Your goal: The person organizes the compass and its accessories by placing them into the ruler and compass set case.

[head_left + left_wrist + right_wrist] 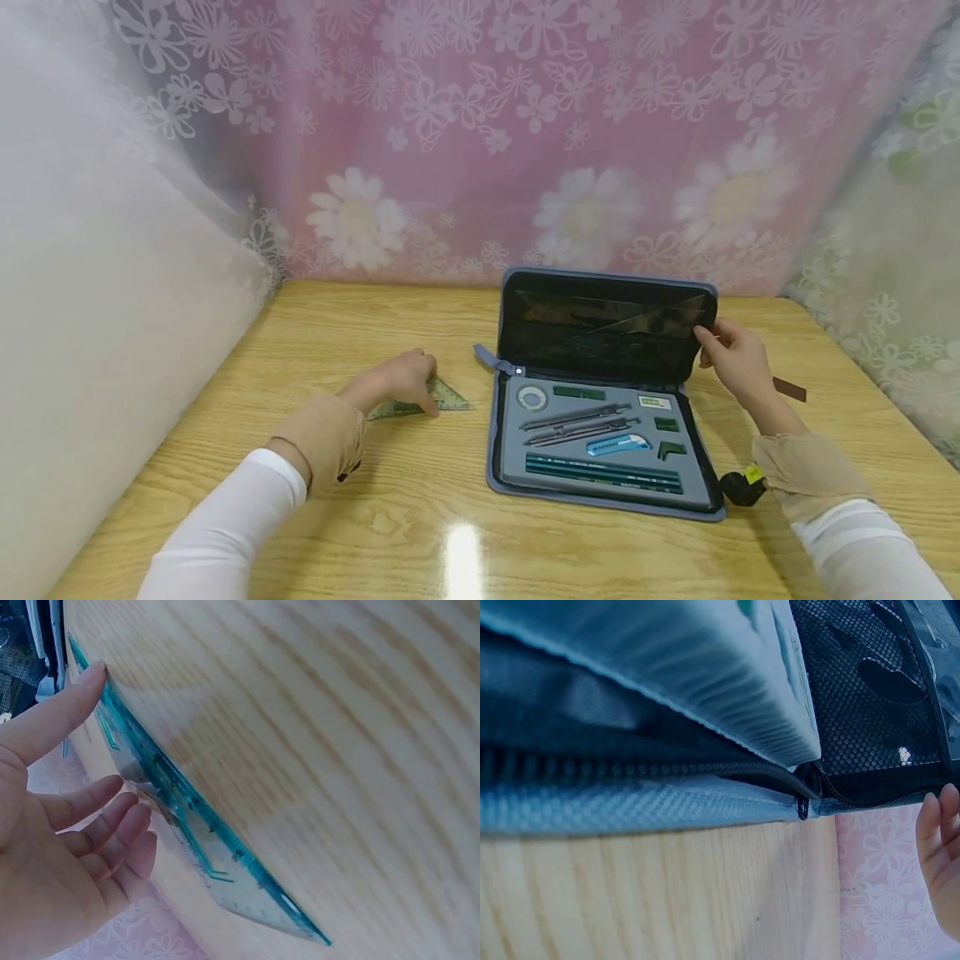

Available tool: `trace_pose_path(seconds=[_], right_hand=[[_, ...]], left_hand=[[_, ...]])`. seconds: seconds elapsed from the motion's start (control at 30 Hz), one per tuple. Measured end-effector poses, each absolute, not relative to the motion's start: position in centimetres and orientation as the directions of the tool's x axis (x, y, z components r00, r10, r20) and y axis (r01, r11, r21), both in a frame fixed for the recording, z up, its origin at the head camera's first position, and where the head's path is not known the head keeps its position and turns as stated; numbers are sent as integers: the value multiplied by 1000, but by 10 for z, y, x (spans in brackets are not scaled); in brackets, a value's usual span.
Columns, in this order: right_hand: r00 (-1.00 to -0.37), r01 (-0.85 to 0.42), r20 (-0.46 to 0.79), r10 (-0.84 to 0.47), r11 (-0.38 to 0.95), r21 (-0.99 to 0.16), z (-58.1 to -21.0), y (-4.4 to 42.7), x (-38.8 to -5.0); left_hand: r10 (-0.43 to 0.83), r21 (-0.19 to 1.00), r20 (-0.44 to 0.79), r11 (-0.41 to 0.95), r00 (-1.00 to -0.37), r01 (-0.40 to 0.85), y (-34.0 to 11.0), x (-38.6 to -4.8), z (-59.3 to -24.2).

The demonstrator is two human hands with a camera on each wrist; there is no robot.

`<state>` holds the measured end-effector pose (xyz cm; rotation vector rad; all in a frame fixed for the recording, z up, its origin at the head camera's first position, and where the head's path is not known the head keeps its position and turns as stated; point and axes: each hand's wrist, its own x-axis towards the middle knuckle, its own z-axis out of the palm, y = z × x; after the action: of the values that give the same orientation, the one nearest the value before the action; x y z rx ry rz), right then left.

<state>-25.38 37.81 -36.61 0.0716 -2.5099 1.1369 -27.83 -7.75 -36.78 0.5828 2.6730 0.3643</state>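
My left hand (401,382) reaches over a clear green set square (452,397) on the table. In the left wrist view, the thumb tip meets one edge of the set square (196,806) and loosely bent fingers (101,825) lie by its other edge, a wide gap between them. To the right stands an unzipped blue stationery case (615,505) with its lid (600,350) raised. My right hand (738,364) holds the lid's right edge, thumb on the inner face and fingers behind; only fingertips (937,817) show in the right wrist view.
A grey tray (513,467) in the case holds pencils (600,473), two compasses (577,429), a blue cutter (618,445), a white ring-shaped item (532,398) and an eraser (655,402). A brown strip (790,389) shows behind the right wrist. Floral curtains surround the wooden table (360,517).
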Motion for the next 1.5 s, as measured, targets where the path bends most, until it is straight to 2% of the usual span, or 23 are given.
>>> trace_pose_path(seconds=[0.23,0.67,1.0,1.5], right_hand=[[-923,-204,368,109,672,-712,-367,378,-253],[-922,-204,372,109,678,-706,-368,378,-253],[-925,-196,364,111,681,-705,-369,379,-254],[-930,-189,349,114,666,-722,-369,380,-255]], left_hand=[[474,342,-284,862,-833,374,-79,-280,-375],[478,441,-261,832,-839,337,-80,-283,-378],[430,430,-261,853,-864,295,-78,-283,-375],[437,418,-241,852,-867,314,-76,-281,-373]])
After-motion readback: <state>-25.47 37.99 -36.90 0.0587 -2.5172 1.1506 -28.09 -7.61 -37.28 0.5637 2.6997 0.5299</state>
